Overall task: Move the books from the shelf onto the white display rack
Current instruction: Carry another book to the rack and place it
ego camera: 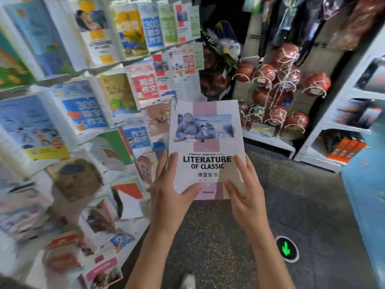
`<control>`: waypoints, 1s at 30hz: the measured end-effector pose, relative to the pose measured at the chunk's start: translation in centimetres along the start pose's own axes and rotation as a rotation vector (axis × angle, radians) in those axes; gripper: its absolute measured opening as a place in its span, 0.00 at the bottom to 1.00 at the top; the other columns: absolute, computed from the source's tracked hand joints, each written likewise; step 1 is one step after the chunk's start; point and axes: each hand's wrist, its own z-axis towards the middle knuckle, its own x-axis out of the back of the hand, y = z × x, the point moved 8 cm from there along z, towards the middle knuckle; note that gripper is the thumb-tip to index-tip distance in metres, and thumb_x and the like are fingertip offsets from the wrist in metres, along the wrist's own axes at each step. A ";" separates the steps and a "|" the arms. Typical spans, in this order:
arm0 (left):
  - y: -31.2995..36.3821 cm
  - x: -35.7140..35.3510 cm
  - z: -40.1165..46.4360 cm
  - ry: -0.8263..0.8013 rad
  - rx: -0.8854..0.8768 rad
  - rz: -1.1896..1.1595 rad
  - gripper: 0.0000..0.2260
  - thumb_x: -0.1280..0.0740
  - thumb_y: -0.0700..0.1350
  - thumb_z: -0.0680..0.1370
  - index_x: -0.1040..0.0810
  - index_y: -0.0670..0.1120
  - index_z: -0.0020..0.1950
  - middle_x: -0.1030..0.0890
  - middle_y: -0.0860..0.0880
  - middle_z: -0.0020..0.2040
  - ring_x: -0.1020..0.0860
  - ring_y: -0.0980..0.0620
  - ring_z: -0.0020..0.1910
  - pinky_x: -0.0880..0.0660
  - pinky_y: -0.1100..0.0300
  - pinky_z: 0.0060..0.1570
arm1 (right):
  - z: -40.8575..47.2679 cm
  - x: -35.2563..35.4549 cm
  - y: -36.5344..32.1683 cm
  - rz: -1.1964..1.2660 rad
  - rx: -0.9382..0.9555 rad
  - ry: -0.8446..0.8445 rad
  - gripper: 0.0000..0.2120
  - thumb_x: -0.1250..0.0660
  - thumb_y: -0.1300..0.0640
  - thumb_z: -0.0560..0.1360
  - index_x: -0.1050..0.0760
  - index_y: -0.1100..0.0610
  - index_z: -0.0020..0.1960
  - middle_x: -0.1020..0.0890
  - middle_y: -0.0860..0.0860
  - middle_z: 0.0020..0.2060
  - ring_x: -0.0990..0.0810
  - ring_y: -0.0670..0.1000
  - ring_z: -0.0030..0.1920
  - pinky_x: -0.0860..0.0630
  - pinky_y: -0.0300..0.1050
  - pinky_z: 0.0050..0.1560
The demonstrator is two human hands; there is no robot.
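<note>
So the white display rack [68, 84] is taking up the whole side left of the grip, tier after tier of book covers facing out, mostly blurry. Right of the grip and further back, a bunch of basketballs in net bags [289, 88] is hanging by a white shelf unit [325, 126]. Under the hands the dark speckled floor [218, 236] is showing, with a round green arrow marker [287, 249] sitting on it below and to the right of the right wrist.

The person is holding a white and pink book [205, 142] upright in the middle, cover facing the camera, reading "LITERATURE OF CLASSIC". It's in the air just right of the rack's edge, not resting on any tier. The left hand [173, 197] is gripping the lower left corner, thumb lying across the cover and fingers going behind. The right hand [243, 195] is on the lower right edge, fingers fairly straight and spread, touching the cover. A shoe tip [188, 281] is peeking in at the bottom.
</note>
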 end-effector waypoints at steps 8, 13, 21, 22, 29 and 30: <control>-2.7 -10.0 14.9 -0.020 -0.071 -0.016 0.38 0.29 0.56 0.69 0.30 0.36 0.72 0.35 0.45 0.76 0.40 0.63 0.73 0.44 0.78 0.68 | 15.3 2.4 7.1 -0.099 -0.021 0.058 0.29 0.37 0.55 0.78 0.43 0.47 0.77 0.43 0.41 0.77 0.50 0.37 0.77 0.44 0.32 0.74; -3.9 -16.7 20.7 -0.095 -0.088 -0.055 0.37 0.29 0.56 0.69 0.30 0.36 0.72 0.36 0.47 0.75 0.39 0.63 0.73 0.43 0.78 0.68 | 21.1 5.0 11.7 -0.122 -0.073 0.099 0.30 0.36 0.60 0.79 0.43 0.46 0.77 0.44 0.42 0.78 0.51 0.38 0.78 0.41 0.43 0.75; -6.0 -28.1 27.7 -0.152 -0.034 -0.019 0.38 0.28 0.57 0.69 0.29 0.38 0.73 0.34 0.44 0.76 0.42 0.70 0.72 0.43 0.81 0.65 | 29.6 9.9 20.2 -0.198 -0.078 0.135 0.32 0.35 0.57 0.79 0.45 0.50 0.79 0.42 0.43 0.78 0.47 0.42 0.78 0.43 0.28 0.71; -6.5 -29.6 28.6 -0.148 -0.023 -0.003 0.37 0.26 0.54 0.69 0.29 0.39 0.73 0.34 0.44 0.76 0.43 0.72 0.71 0.43 0.82 0.64 | 30.9 10.4 21.5 -0.181 -0.084 0.128 0.31 0.35 0.56 0.79 0.44 0.49 0.79 0.42 0.43 0.78 0.48 0.41 0.78 0.43 0.27 0.70; -8.4 -40.8 36.3 -0.070 0.057 0.072 0.37 0.22 0.47 0.69 0.31 0.40 0.74 0.36 0.45 0.77 0.45 0.76 0.69 0.45 0.87 0.58 | 43.0 15.0 29.9 -0.112 -0.059 0.030 0.30 0.35 0.58 0.80 0.43 0.52 0.79 0.44 0.38 0.76 0.51 0.33 0.76 0.44 0.19 0.63; -8.5 -42.2 37.5 -0.060 0.068 0.075 0.37 0.22 0.48 0.69 0.31 0.40 0.75 0.36 0.46 0.77 0.47 0.79 0.68 0.46 0.87 0.58 | 44.8 15.6 30.9 -0.102 -0.058 0.009 0.30 0.35 0.58 0.80 0.43 0.53 0.79 0.44 0.38 0.75 0.51 0.32 0.75 0.44 0.19 0.63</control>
